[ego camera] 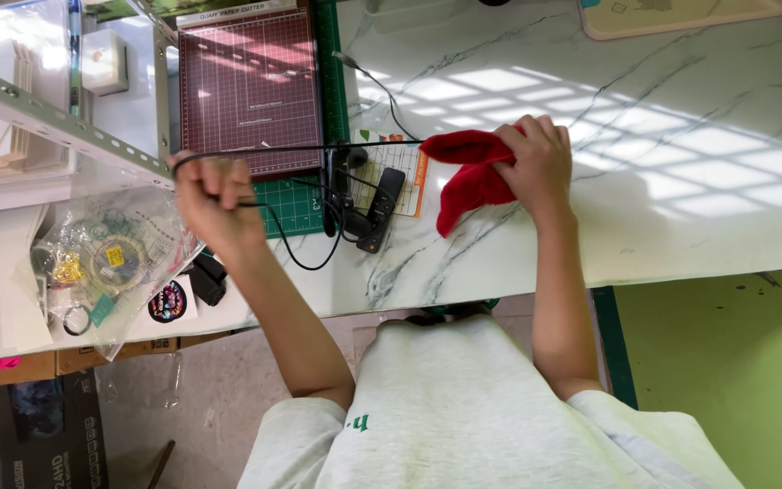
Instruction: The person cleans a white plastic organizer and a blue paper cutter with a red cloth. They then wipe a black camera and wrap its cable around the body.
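My left hand (214, 197) is closed around a thin black cable (309, 148) that stretches taut to the right, toward my right hand. My right hand (536, 163) grips a bunched red cloth (468, 177), which wraps the cable's far end and hangs down over the white marble-patterned table (681, 181). Below the cable lie a black handheld device (380, 210) and more loops of black cable (305, 254).
A dark red paper cutter (251, 86) rests on a green cutting mat (296, 204) at the back left. A clear plastic bag (110, 263) of small items and a round sticker (167, 301) sit at the left. A beige tray (681, 18) lies at the far right.
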